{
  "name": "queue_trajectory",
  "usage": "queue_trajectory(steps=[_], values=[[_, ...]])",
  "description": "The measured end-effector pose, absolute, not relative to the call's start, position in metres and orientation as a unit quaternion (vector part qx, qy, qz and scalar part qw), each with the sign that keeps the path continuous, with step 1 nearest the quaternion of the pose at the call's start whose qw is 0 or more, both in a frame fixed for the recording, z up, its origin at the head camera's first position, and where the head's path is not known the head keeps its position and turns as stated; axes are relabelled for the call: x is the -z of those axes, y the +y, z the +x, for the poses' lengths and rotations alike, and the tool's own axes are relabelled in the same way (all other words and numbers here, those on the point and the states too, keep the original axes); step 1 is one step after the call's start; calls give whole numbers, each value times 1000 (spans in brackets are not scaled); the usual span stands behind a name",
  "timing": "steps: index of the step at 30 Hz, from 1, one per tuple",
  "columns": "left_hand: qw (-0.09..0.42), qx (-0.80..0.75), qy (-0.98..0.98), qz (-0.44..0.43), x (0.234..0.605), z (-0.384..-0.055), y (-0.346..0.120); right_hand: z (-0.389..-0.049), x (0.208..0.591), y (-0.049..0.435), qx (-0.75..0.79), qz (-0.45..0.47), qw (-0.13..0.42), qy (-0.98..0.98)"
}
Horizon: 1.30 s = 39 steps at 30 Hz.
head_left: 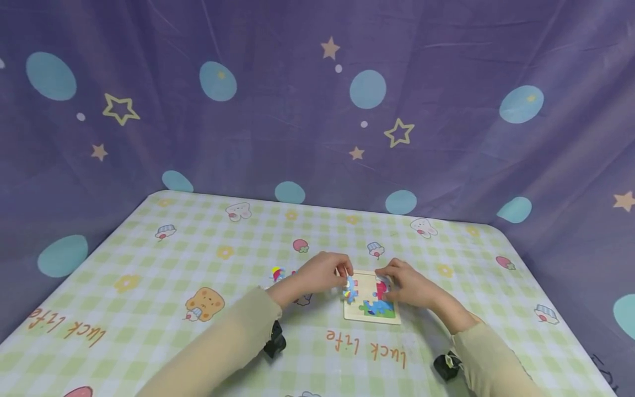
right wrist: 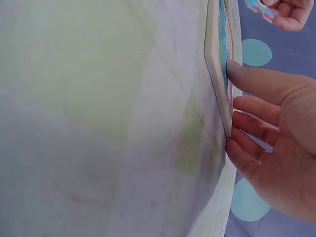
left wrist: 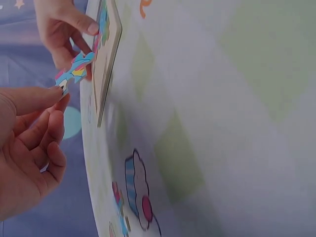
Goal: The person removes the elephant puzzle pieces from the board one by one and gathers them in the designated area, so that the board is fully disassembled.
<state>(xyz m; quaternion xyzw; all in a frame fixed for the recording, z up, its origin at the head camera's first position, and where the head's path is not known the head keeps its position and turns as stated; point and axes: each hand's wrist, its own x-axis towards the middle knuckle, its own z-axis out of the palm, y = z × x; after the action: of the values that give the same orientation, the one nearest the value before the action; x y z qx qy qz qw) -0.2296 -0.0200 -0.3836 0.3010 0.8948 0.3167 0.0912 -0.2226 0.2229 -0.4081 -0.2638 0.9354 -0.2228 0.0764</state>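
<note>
A square wooden jigsaw board lies on the table in the head view. Several pieces fill its right side and bottom: a red piece and blue-green pieces. My left hand pinches a light-blue jigsaw piece between thumb and fingers, raised over the board's left edge. On the right side, my right hand holds the board, its thumb on top of the pieces and its other fingers against the board's side. Part of the red piece is hidden by that hand.
Loose colourful jigsaw pieces lie left of the board, partly behind the left forearm. A checked tablecloth with printed pictures covers the table. Behind it hangs a purple curtain. A black band or strap sits under each forearm.
</note>
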Motion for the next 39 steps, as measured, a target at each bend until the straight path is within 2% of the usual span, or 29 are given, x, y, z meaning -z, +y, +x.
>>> queue_trajectory(steps=[9, 19, 39], values=[[85, -325, 889, 310, 383, -228, -41, -223, 406, 222, 227, -267, 80, 933], [101, -329, 893, 292, 379, -226, -67, -222, 406, 221, 226, -271, 74, 933], [84, -311, 904, 280, 390, -227, -99, -220, 406, 223, 225, -270, 82, 933]])
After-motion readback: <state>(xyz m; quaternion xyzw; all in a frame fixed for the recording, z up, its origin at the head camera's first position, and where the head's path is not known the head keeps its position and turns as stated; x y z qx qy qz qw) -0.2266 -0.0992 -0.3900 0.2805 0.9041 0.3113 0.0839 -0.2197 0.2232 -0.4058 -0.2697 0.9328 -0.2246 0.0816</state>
